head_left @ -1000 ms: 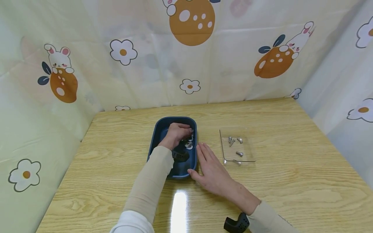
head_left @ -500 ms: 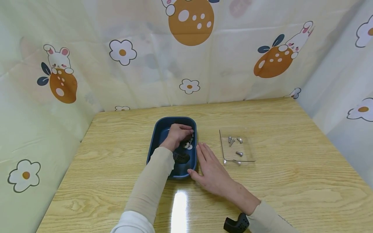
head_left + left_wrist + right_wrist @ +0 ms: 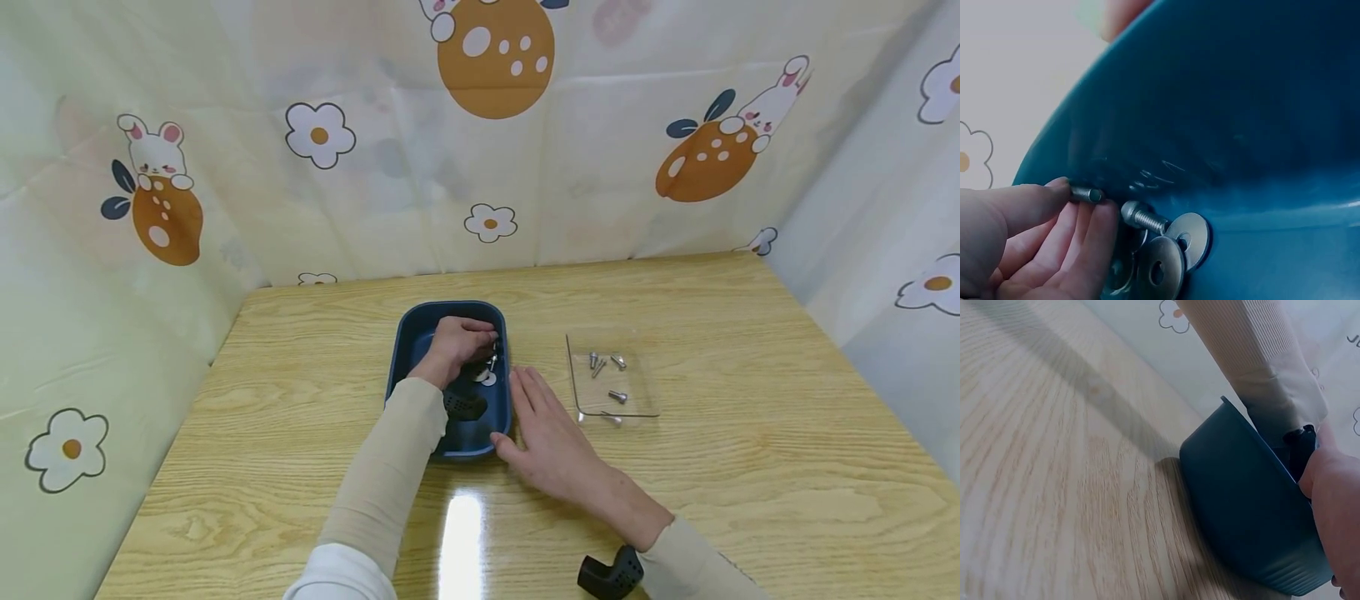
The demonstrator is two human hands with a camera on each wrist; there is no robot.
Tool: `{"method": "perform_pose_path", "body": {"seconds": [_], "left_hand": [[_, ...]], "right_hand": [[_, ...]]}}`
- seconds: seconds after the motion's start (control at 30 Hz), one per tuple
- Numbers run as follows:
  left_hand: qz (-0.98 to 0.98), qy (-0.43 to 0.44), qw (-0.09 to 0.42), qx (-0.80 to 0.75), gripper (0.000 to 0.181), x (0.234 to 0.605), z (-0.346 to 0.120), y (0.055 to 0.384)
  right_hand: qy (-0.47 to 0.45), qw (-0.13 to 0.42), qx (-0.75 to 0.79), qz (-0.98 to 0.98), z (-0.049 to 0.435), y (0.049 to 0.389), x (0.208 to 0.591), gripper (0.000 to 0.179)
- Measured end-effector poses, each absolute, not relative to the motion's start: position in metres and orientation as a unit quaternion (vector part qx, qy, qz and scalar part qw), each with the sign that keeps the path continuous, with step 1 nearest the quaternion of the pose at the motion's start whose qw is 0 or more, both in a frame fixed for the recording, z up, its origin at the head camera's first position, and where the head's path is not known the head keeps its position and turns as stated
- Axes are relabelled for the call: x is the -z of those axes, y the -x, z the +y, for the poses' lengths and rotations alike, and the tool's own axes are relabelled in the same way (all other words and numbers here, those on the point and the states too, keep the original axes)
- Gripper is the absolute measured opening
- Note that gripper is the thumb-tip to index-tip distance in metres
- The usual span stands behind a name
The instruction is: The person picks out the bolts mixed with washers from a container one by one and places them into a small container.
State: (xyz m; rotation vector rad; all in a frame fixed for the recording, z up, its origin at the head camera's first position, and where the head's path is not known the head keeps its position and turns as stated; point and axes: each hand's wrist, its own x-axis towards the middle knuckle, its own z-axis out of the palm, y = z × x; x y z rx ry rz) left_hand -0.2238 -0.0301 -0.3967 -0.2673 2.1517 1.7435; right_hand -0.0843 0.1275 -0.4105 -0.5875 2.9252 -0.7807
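Observation:
A dark blue rectangular bin (image 3: 465, 437) stands on the wooden table. Inside it, near the right wall, my left hand (image 3: 456, 343) pinches a small metal screw (image 3: 1087, 194) between thumb and fingers, its threaded end showing. Right beside those fingertips lies another socket-head screw (image 3: 1144, 217), leaning by two flat washers (image 3: 1161, 270). More shiny metal partly shows behind the fingers. Outside the bin, my right hand (image 3: 551, 437) rests along its right wall with straight fingers, the thumb at the near right corner.
To the right is a clear square plate (image 3: 637, 379) with several loose screws (image 3: 617, 397) on and around it. An L-shaped hex key (image 3: 573, 375) lies along its left and near edges. A patterned curtain (image 3: 405, 183) hangs behind the table.
My left hand stays in the same corner, its fingers shifting slightly while the washers and screw by them move a little. The bin's near end and my right hand have edged slightly rightward.

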Motion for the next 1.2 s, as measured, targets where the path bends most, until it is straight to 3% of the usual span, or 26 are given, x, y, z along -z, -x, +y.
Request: {"method": "perform_pose_path", "body": {"seconds": [1.2], "left_hand": [[0.736, 0.070, 0.182, -0.648, 0.023, 0.383, -0.034, 0.222]], "right_hand": [[0.220, 0.017, 0.225, 0.949, 0.136, 0.088, 0.403, 0.087]]}}
